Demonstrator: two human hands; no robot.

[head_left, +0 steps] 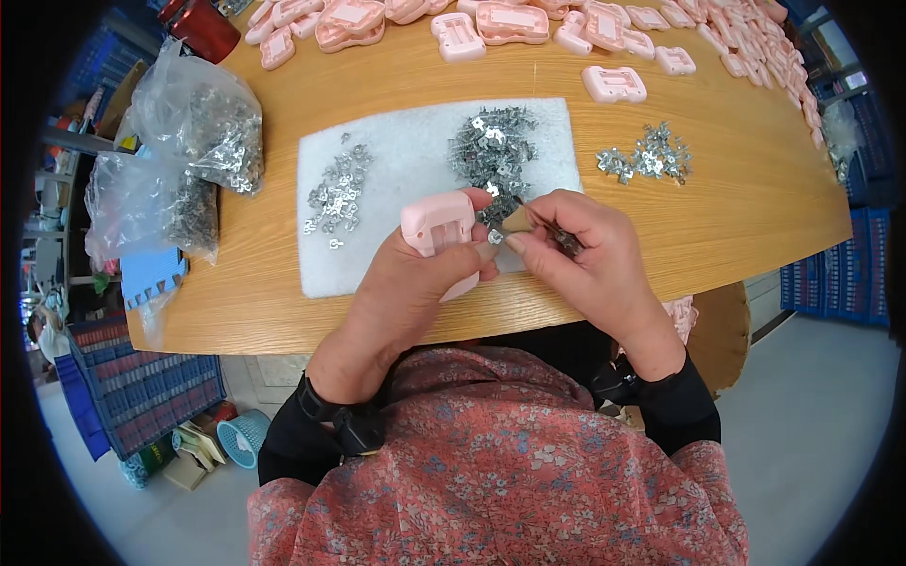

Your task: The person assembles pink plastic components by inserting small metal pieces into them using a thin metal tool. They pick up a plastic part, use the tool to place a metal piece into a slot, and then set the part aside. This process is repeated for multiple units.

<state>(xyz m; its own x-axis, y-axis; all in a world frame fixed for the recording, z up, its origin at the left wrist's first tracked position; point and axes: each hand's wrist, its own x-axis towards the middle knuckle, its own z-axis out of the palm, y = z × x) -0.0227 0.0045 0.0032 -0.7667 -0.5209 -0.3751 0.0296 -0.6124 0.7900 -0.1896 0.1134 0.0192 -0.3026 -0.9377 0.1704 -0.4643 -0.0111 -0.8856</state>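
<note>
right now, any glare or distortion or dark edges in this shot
Head view: the near edge of the wooden table bows and the corners go black; head view: bright glints on the loose metal pieces right of the white sheet and on the clear plastic bags; head view: details between left hand and right hand are too small to tell.

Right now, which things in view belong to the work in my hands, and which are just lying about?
Seem to belong:
pink casing in the left hand
tan-and-dark tool in the right hand
small metal pieces on the white sheet
loose pink casings beyond it
bagged metal pieces

Seem just lying about:
red container
blue toothed-edge mat
light-blue basket
</note>
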